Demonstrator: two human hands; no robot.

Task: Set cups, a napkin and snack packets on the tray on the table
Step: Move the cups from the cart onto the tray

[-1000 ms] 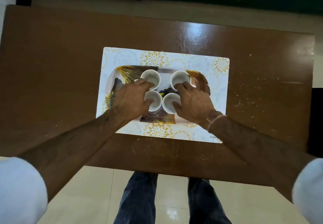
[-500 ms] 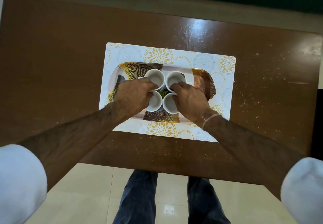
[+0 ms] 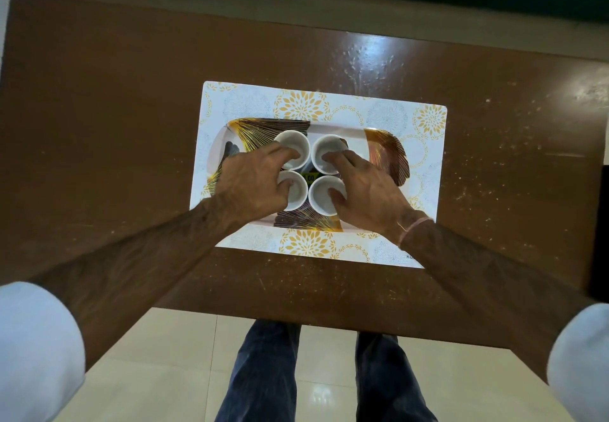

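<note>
Several small white cups stand close together in a square on the gold-and-dark patterned tray [image 3: 385, 145]. My left hand [image 3: 250, 184] grips the two left cups, with fingertips inside the far left cup [image 3: 295, 143] and the thumb in the near left cup [image 3: 296, 196]. My right hand [image 3: 365, 187] holds the two right cups the same way, the far right cup [image 3: 326, 148] and the near right cup [image 3: 319, 197]. A small green packet [image 3: 309, 178] shows in the gap between the cups. I see no napkin.
The tray lies on a white placemat [image 3: 425, 171] with yellow flower prints, in the middle of a brown wooden table [image 3: 115, 125]. The table's near edge is just in front of my legs, with pale floor tiles below.
Both hands have drawn the cups closer together toward the tray's middle, narrowing the gap between them. The grip on the cups is the same.
</note>
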